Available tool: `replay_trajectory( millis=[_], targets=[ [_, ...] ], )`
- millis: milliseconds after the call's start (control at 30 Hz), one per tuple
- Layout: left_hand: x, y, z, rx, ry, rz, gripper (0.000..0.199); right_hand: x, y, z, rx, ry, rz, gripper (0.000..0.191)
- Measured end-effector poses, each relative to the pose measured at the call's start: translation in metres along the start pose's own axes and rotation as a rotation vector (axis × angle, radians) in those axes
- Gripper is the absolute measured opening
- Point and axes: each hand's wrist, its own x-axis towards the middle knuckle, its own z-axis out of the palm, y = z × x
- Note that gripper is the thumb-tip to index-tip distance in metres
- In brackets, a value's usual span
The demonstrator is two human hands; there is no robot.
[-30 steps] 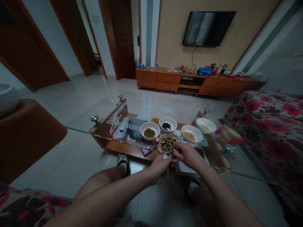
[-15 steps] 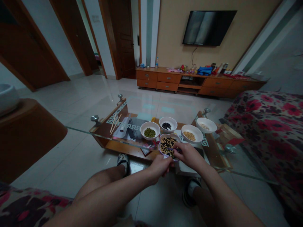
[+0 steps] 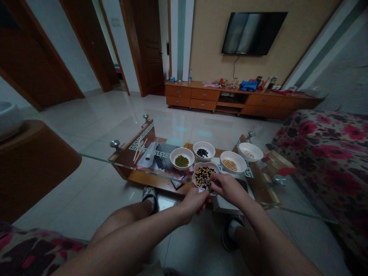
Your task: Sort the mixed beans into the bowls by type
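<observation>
My left hand [image 3: 194, 203] grips the near rim of a white scalloped bowl [image 3: 207, 163] heaped with mixed black and yellow beans. My right hand [image 3: 227, 188] pinches a thin blue-handled stick, whose tip reaches into those beans. Beyond them stand a white bowl of green mung beans [image 3: 172, 156], a white bowl of black beans [image 3: 195, 148], a white bowl of yellow soybeans [image 3: 222, 161] and a white bowl of pale beans [image 3: 242, 148]. My fingers hide part of the scalloped bowl's near side.
The bowls rest on a glass-topped coffee table [image 3: 129, 158] with a wooden frame. A pair of chopsticks [image 3: 138, 150] and papers lie to the left. A floral sofa [image 3: 324, 153] fills the right, and a wooden TV cabinet [image 3: 241, 96] stands across the tiled floor.
Both hands stay at the scalloped bowl with little visible movement. The whole view has shifted only slightly.
</observation>
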Motion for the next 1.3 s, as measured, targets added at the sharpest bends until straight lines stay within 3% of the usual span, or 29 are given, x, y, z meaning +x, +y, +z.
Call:
replay_trajectory(
  millis=[433, 700, 1033, 1300],
  targets=[
    [0.001, 0.0, 0.0, -0.011, 0.004, 0.003, 0.02, 0.001, 0.0, -0.004, 0.027, 0.035, -0.005, 0.016],
    [0.0, 0.001, 0.001, -0.014, 0.003, -0.01, 0.018, 0.016, -0.014, -0.006, 0.092, 0.176, -0.015, 0.015],
    [0.005, -0.004, 0.0, -0.022, -0.001, 0.006, 0.015, 0.044, -0.03, 0.006, 0.155, 0.392, -0.025, 0.015],
    [0.008, -0.009, 0.0, -0.022, -0.009, 0.021, 0.019, 0.05, -0.029, 0.008, 0.132, 0.446, 0.009, 0.014]
  ],
)
